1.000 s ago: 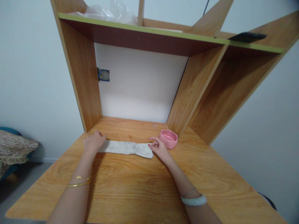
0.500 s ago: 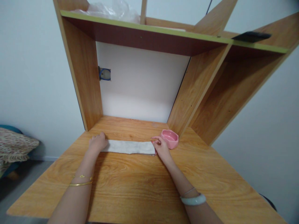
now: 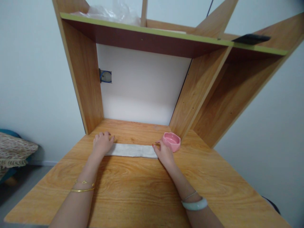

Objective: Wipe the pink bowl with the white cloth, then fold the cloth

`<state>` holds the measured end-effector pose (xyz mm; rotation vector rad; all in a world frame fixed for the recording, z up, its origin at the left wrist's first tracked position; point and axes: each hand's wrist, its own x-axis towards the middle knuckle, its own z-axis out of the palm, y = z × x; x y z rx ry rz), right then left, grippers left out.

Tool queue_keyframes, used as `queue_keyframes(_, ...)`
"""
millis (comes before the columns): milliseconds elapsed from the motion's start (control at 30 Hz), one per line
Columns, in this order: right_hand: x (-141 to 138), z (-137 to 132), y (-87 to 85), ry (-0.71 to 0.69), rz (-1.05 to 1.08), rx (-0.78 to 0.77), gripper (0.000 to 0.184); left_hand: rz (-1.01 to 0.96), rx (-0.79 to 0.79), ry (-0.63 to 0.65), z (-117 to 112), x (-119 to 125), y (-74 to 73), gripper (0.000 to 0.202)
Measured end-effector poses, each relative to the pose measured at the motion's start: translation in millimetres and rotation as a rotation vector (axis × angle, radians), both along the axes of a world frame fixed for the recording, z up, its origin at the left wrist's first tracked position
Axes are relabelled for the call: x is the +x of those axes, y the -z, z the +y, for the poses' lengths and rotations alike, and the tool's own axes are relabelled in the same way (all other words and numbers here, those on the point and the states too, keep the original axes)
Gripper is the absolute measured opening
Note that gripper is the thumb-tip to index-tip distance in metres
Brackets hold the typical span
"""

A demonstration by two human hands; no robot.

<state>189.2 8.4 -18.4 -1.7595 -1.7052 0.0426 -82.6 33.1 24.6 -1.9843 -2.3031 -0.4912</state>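
A long narrow strip of folded whitish-grey cloth [image 3: 134, 150] lies flat on the wooden desk, running from side to side between my hands. My left hand [image 3: 102, 144] rests over its left end, fingers loosely spread and the thumb reaching inward above the far edge. At the right end, my right hand [image 3: 164, 152] has its fingers bent onto the cloth, thumb and fingertips close together at the far corner. Right behind that hand sits a pink angular bowl [image 3: 174, 146], partly covered by the fingers. Both ends of the cloth are hidden under my hands.
Upright wooden panels [image 3: 80, 76] and a green-edged shelf [image 3: 166, 32] enclose the desk's back. On the shelf lie a clear plastic bag [image 3: 111, 14] and a dark flat object [image 3: 251, 39]. A fringed patterned cloth [image 3: 16, 150] hangs at far left.
My left hand has shifted inward over the cloth, its fingers opening out. My right fingers have moved slightly onto the cloth's end, and the pinkish edge there no longer shows.
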Motion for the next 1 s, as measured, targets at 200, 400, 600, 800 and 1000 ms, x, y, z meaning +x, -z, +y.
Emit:
queue_keyframes(200, 4, -1, -0.7, 0.102, -0.055, 0.017, 0.022, -0.115, 0.014, 0.511, 8, 18, 10.0, 0.027)
queue_keyframes(400, 7, 4, 6.2, 0.012, 0.206, -0.060, 0.020, -0.169, 0.019, 0.725, -1, 34, 11.2, 0.020)
queue_keyframes(600, 9, 8, 4.3, -0.080, 0.333, -0.118, 0.011, -0.128, -0.044, 0.767, -10, 47, 17.9, 0.019)
queue_keyframes(800, 16, 6, -7.4, -0.108, 0.440, -0.097, 0.007, -0.087, 0.017, 0.819, -19, 62, 21.6, 0.023)
queue_keyframes(1000, 30, 10, -16.2, -0.029, 0.510, -0.056, 0.011, -0.033, 0.076, 0.748, -18, 58, 17.9, 0.018)
